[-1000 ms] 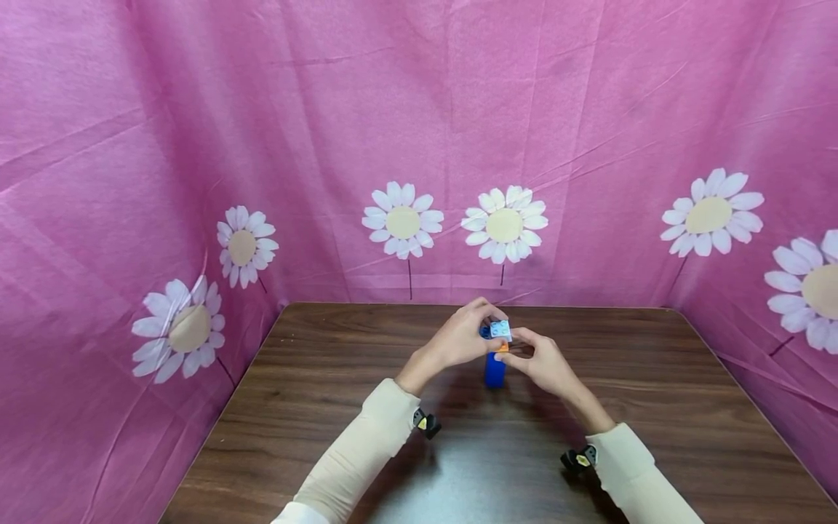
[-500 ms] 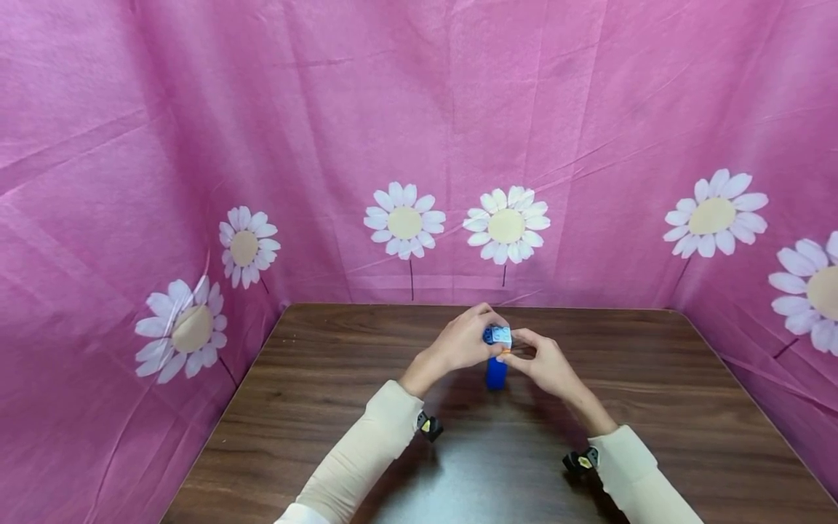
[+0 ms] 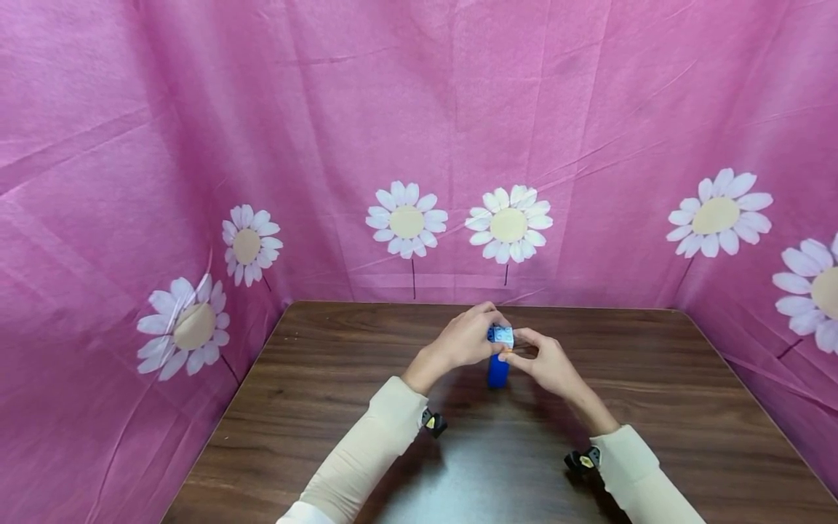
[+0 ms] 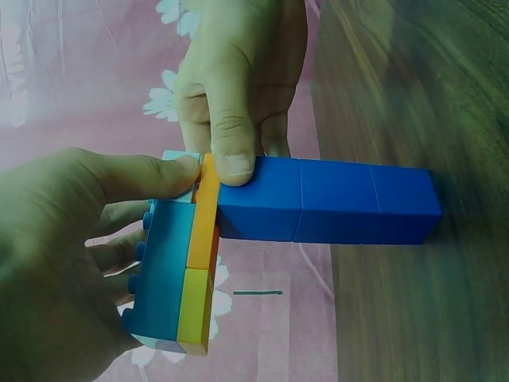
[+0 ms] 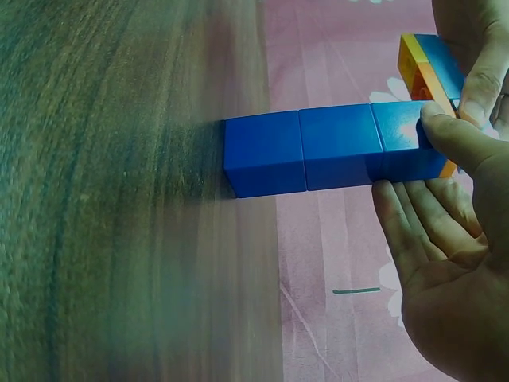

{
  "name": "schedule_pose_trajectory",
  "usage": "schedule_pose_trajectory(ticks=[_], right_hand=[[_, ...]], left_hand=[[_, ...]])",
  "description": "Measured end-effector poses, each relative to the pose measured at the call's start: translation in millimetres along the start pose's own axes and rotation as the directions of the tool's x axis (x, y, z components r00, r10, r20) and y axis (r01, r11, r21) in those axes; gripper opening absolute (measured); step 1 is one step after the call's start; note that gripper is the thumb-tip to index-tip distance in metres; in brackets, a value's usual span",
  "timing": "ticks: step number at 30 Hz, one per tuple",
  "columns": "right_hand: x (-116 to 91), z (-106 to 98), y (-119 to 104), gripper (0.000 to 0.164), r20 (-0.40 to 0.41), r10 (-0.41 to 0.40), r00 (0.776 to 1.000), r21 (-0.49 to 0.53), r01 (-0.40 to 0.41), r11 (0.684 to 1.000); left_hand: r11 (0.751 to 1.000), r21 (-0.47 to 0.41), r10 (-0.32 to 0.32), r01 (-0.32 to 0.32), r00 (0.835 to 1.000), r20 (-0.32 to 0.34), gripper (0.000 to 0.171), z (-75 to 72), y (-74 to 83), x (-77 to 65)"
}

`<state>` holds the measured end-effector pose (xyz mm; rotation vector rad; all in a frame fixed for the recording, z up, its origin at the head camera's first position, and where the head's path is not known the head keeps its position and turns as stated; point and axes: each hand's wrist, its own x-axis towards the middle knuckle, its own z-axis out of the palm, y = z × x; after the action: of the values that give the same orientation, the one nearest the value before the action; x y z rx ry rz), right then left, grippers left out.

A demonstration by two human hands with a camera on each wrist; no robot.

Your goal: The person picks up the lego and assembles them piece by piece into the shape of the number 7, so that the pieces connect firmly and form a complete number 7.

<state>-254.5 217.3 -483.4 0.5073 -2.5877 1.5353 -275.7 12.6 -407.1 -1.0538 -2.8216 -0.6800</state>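
Note:
A column of three blue bricks [image 4: 298, 199] stands upright on the table, topped by an orange brick [image 4: 204, 207] with a yellow brick [image 4: 196, 306] beside it. Above these lie a longer blue brick [image 4: 163, 267] and a light blue brick [image 3: 503, 335] with its studs up. My left hand [image 3: 465, 336] pinches the light blue brick, its thumb near the orange brick in the left wrist view. My right hand [image 3: 548, 364] grips the top of the blue column, thumb on one side [image 5: 445, 131] and fingers on the other. Left-hand fingers behind the bricks are partly hidden in the head view.
The brown wooden table [image 3: 327, 407] stretches around the bricks. A pink curtain [image 3: 452, 109] with white daisies hangs behind the table and along both sides. Small black cameras sit at the left wrist [image 3: 434, 422] and right wrist [image 3: 581, 461].
My left hand has lowered slightly with the light blue brick, and less of the orange brick shows beneath it in the head view. The right hand keeps its grip on the column.

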Motion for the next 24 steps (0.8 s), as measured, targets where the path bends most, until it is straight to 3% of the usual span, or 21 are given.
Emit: schedule_pose_trajectory(ticks=[16,24], right_hand=[[-0.1,-0.1,0.6,0.040,-0.007,-0.011,1.000,-0.005,0.011,1.000],[-0.6,-1.2,-1.0,0.041,-0.019,-0.003,1.000,-0.023,0.002,1.000]], left_hand=[[0.999,-0.024,-0.022,0.023,0.999,0.028,0.031,-0.9,-0.1,2.0],[0.999,0.036,-0.004,0.004,1.000,-0.013,0.031,2.6,0.4,2.3]])
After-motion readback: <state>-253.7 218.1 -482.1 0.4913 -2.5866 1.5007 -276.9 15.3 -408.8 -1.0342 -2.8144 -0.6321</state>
